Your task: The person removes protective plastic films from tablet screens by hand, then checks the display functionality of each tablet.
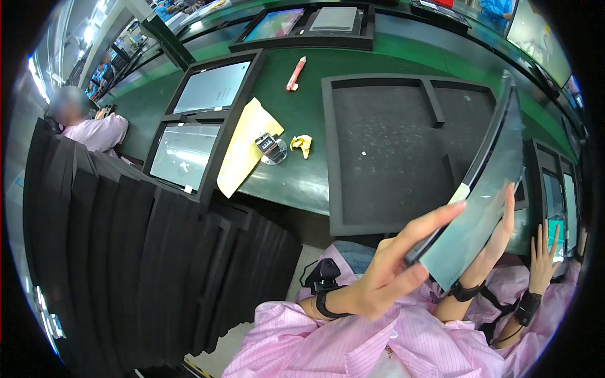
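A tablet (482, 214) with a glossy, reflective face is held up and tilted on edge at the right of the view. My left hand (394, 264) grips its lower left edge, thumb on the face and fingers around the side. My right hand (493, 242) holds the opposite edge, its fingers partly hidden behind the tablet. A pale yellow tab (460, 193) sticks out near my left fingertips. Beyond the tablet lies a large black foam tray (391, 151) with raised dividers and light specks in it.
Left of the tray are a yellow sheet (249, 148), a tape dispenser (271, 148), crumpled yellow paper (301, 146) and a red-and-white pen (296, 74). A foam tray holds two tablets (213, 87). Black foam trays (126, 252) stack at left. A co-worker's hand (543, 261) is at right.
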Tool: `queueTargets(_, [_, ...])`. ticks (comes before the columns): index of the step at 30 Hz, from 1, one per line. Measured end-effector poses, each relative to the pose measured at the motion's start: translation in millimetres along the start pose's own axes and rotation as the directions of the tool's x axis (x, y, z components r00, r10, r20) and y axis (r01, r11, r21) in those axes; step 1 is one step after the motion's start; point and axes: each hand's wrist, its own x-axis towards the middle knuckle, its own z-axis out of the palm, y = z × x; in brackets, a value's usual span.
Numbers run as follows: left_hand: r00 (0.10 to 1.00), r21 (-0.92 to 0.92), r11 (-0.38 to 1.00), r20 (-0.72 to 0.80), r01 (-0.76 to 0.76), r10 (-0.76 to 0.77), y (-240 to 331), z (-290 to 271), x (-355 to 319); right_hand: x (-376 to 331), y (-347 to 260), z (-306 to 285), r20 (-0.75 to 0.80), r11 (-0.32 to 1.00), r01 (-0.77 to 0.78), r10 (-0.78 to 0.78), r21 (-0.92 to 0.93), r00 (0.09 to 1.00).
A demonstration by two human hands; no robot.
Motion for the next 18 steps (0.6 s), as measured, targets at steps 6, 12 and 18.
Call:
queueTargets(6, [0.977,0.133,0.982,0.180,-0.138,0.113,-1.8,-12.0,4.2,33.3,0.3,-29.5,0.024,0.997,0.049,-0.050,0.051,0.998])
queueTargets(12, [0.976,0.256,0.964,0.215,-0.072,0.016,5.6,-19.0,-0.3,46.9,12.8,-29.2,0.066,0.998,0.017,-0.021,0.055,0.998])
queueTargets(18, [0.985,0.191,0.974,0.141,-0.125,0.098,-3.0,-19.2,-1.2,49.4,15.2,-22.4,0.090,0.998,-0.012,0.006,0.069,0.996])
